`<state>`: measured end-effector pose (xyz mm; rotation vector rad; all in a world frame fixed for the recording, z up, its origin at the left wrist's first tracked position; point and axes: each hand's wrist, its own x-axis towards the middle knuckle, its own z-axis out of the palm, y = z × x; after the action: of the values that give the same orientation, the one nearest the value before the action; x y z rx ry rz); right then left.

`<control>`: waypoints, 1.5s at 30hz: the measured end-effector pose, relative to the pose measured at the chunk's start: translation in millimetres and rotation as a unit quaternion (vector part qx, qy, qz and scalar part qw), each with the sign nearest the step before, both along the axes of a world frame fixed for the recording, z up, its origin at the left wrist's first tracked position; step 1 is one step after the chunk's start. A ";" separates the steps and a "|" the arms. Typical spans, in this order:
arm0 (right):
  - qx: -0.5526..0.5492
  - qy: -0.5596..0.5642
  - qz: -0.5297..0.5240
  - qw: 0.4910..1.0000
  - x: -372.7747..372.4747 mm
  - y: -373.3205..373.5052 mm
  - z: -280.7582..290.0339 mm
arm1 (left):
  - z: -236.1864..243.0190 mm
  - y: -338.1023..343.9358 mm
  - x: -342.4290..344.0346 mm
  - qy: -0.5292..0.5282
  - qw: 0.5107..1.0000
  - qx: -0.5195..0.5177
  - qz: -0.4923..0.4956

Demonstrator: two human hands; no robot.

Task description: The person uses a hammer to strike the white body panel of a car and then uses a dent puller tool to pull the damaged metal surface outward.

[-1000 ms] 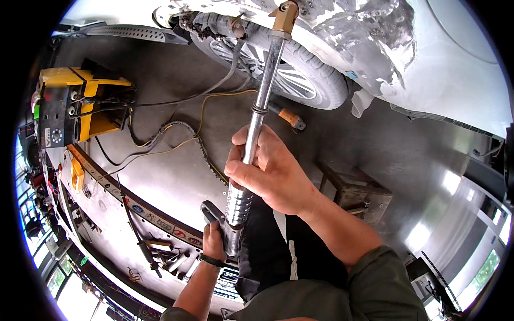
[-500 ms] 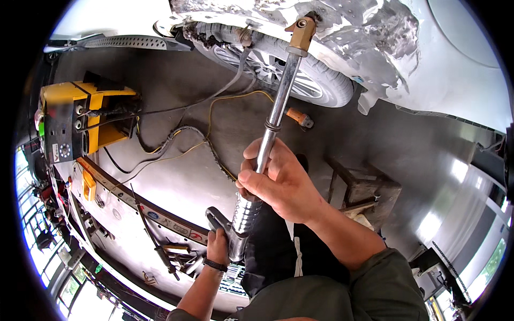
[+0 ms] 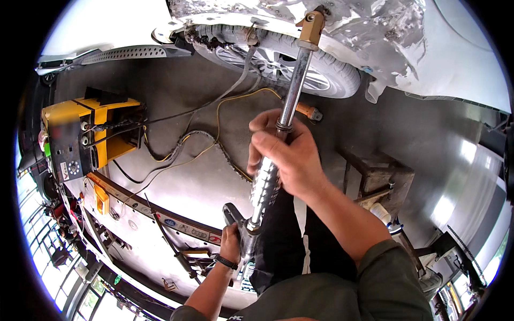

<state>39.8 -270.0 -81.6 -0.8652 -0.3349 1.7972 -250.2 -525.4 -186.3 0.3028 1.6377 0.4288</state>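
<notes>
A long chrome slide hammer [image 3: 297, 80] slants from my lap up to a white car. Its brass-coloured head [image 3: 311, 31] meets the scraped, partly bare metal body panel [image 3: 369, 40] above the wheel. My left hand [image 3: 230, 247], with a dark band at the wrist, is closed on the black side handle at the lower end. My right hand [image 3: 294, 160] curls round the shaft at the upper end of the ribbed sliding weight [image 3: 263, 190]. Its fingers are slightly blurred. Bare rod shows between the weight and the handle.
A silver-spoked wheel [image 3: 284, 67] stands under the panel, with a clamp and cable beside it. At left sits a yellow and black machine [image 3: 93, 134]; cables cross the floor. An orange tool [image 3: 309, 111] lies beyond my right hand. A metal stool [image 3: 380, 174] stands at right.
The ribbed weight has slid up the rod, away from the handle, with my right hand. The view has shifted slightly; my left hand keeps its grip.
</notes>
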 end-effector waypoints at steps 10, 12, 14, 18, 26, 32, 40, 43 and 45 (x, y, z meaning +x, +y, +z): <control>-0.033 -0.033 0.045 0.998 -50.0 -48.4 -14.0 | -11.1 17.4 -40.0 -0.004 0.998 -0.033 0.050; -0.032 -0.170 0.022 0.985 -51.0 -42.7 -12.3 | 18.6 35.6 -42.3 0.304 0.857 0.231 -0.346; -0.022 -0.093 -0.007 0.995 -50.2 -27.3 -2.4 | 35.1 44.3 -51.4 0.464 0.744 0.297 -0.379; -0.014 -0.087 0.010 0.996 -51.1 4.5 15.3 | 40.4 69.2 -61.5 0.372 0.871 0.315 -0.062; -0.032 -0.153 0.003 0.988 -58.9 -24.0 43.4 | 68.2 126.8 -74.0 -0.184 0.924 -0.326 -0.081; -0.017 -0.104 0.055 0.993 -51.1 -21.7 55.1 | 111.3 101.4 -55.0 -0.085 0.986 -0.123 -0.077; -0.016 -0.091 0.101 0.991 -39.5 -6.1 67.1 | 108.6 56.5 -62.4 -0.060 0.992 -0.106 -0.023; -0.041 -0.090 0.095 0.991 -34.1 -17.6 61.7 | 72.1 20.2 -83.8 0.004 0.989 -0.008 -0.150; -0.058 -0.084 0.081 0.991 -30.6 -26.3 51.0 | 61.3 19.2 -84.9 -0.002 0.986 -0.038 -0.161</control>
<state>9.2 -296.3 -30.6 -1.1013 -0.4231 1.9125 -335.1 -506.2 -125.0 0.4993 1.5632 0.1216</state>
